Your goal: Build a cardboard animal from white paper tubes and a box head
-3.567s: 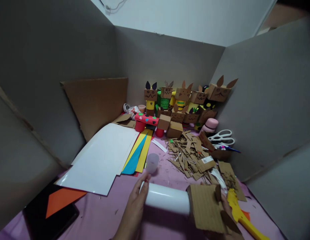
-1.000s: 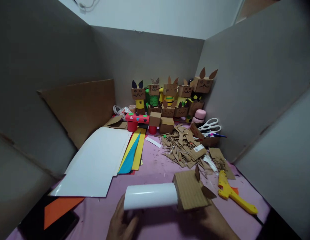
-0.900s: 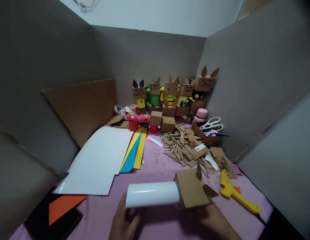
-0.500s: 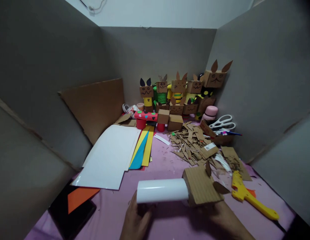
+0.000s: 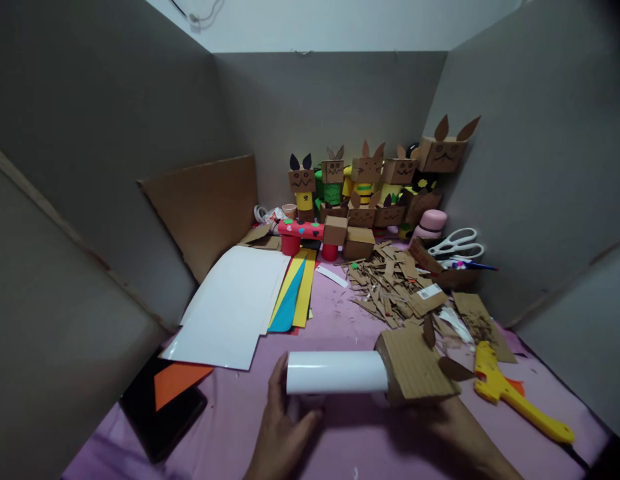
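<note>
Just in front of me lies a cardboard animal figure on its side. It has a glossy white tube (image 5: 337,372) for a body and a brown cardboard box head (image 5: 415,365) with two leaf-shaped ears pointing right. My left hand (image 5: 285,420) is at the tube's left end, fingers curled round the end and thumb below. Under the box head, my right hand (image 5: 440,423) supports the figure from the right; its fingers are mostly hidden by the box.
White sheets (image 5: 225,307) and coloured paper (image 5: 293,293) lie left. Cardboard scraps (image 5: 390,283), scissors (image 5: 457,243) and a yellow glue gun (image 5: 520,400) are on the right. Finished cardboard animals (image 5: 367,170) stand behind a red-tubed figure (image 5: 300,230). A black device (image 5: 160,427) lies at front left.
The whole view has shifted slightly, with everything sitting further right. My left fingers have come up higher beside the tube's end, and the thumb shows more. The figure keeps its pose.
</note>
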Motion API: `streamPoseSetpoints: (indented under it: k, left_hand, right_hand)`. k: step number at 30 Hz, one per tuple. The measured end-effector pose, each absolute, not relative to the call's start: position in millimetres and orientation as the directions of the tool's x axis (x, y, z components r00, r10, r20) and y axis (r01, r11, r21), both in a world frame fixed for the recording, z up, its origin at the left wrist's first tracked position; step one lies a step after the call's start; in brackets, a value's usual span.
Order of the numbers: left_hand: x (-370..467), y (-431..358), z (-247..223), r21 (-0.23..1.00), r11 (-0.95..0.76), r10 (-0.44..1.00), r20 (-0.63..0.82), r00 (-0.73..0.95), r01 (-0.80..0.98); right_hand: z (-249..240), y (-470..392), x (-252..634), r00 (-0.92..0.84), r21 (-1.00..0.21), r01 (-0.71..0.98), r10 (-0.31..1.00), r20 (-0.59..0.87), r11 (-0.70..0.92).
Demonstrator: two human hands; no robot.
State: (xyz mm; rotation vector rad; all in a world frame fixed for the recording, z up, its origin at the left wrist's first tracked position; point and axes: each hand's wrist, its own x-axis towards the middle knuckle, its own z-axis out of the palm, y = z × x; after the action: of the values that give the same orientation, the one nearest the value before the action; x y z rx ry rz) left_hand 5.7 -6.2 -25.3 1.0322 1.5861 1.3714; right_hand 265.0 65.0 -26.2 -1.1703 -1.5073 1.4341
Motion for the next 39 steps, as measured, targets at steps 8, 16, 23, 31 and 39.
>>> streamPoseSetpoints:
  k: [8,16,23,31,39]
  left_hand:
    - [-1.5,2.3,-20.6,0.988,0.002,0.989,0.021,-0.143,0.153]
    - [12.8,2.6,-19.2,0.921,-0.012,0.926,0.157,-0.343,0.390]
    - [25.6,-4.8,-25.0,0.925,0.011,0.907,0.151,-0.394,0.380]
    - [26.4,-12.9,-20.5,0.926,-0.041,0.931,0.172,-0.323,0.376]
    - [32.2,-8.5,-22.2,0.923,0.009,0.923,0.141,-0.359,0.385]
  right_hand:
    - [-35.3,82.5,276.0,-0.339,-0.962,0.231,0.939,0.060,0.145]
    - [-43.3,91.9,281.6,-0.262,-0.879,0.367,0.941,0.216,0.304]
    - [-47.4,90.9,283.0,-0.362,-0.872,0.330,0.901,0.238,0.362]
    - [-38.6,85.5,274.8,-0.393,-0.906,0.224,0.884,0.253,0.359]
    - [-18.1,74.1,262.1,-0.340,-0.931,0.096,0.890,0.303,0.353]
